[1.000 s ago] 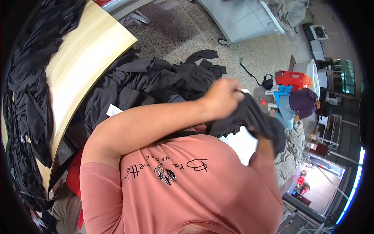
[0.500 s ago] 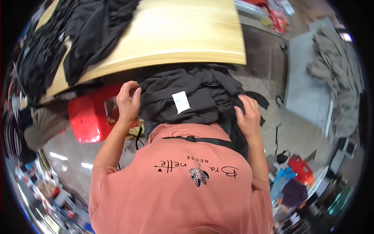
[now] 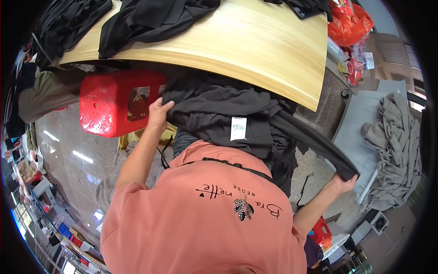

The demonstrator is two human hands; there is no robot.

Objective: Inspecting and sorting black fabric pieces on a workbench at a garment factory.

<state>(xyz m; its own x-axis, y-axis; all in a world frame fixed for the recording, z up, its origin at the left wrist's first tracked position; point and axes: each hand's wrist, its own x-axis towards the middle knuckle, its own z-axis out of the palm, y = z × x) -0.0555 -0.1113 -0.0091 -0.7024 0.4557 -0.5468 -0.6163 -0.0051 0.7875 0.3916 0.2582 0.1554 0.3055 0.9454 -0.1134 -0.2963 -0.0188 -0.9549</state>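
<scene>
Now | your left hand (image 3: 157,115) pinches the dark garment (image 3: 214,107) at one side | your right hand (image 3: 343,183), well apart, grips its outstretched end | it lies before you, beside the wooden table (image 3: 255,41)

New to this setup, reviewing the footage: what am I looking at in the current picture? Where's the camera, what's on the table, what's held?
There's no machine here: a person in a pink shirt works with two bare hands. The camera sits on their head and looks down through a wide fisheye lens, so straight edges bend. Picture left is their left.

Dark clothes lie on the pale wooden table. More dark cloth, with a white label, is bunched at their lap.

The right hand grips the end of a long, narrow stretch of that cloth, pulled out sideways. The left hand touches its opposite side; whether it grips is unclear.
</scene>
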